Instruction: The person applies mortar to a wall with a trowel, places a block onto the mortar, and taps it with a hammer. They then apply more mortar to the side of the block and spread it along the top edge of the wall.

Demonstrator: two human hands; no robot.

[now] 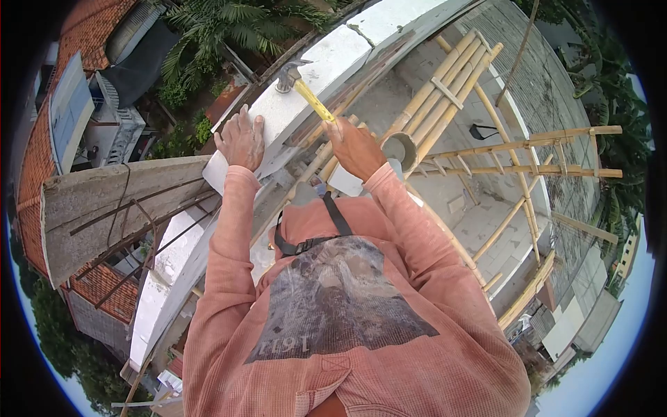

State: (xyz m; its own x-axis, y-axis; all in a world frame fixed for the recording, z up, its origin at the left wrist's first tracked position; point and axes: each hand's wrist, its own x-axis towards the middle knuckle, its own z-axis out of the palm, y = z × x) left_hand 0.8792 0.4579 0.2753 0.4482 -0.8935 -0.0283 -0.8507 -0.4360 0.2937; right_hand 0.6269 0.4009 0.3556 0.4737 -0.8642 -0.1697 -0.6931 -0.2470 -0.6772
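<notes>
My right hand [353,147] is wrapped round the yellow handle of a hammer [314,101]. The hammer's dark metal head lies over the top of a white block wall [278,115], touching or just above it; which one I cannot tell. Beside it, my left hand [241,139] rests on the near end of the same white block, fingers spread and holding nothing. Grey dust covers the left hand's fingers. A round grey bucket [399,151] stands just right of my right hand.
Bamboo poles [445,90] form a platform at the upper right, with a bamboo ladder [514,146] beyond. A rough concrete slab [125,201] with rusty bars juts out at left. Past the wall the ground drops away to palms [226,35] and tiled roofs [87,28].
</notes>
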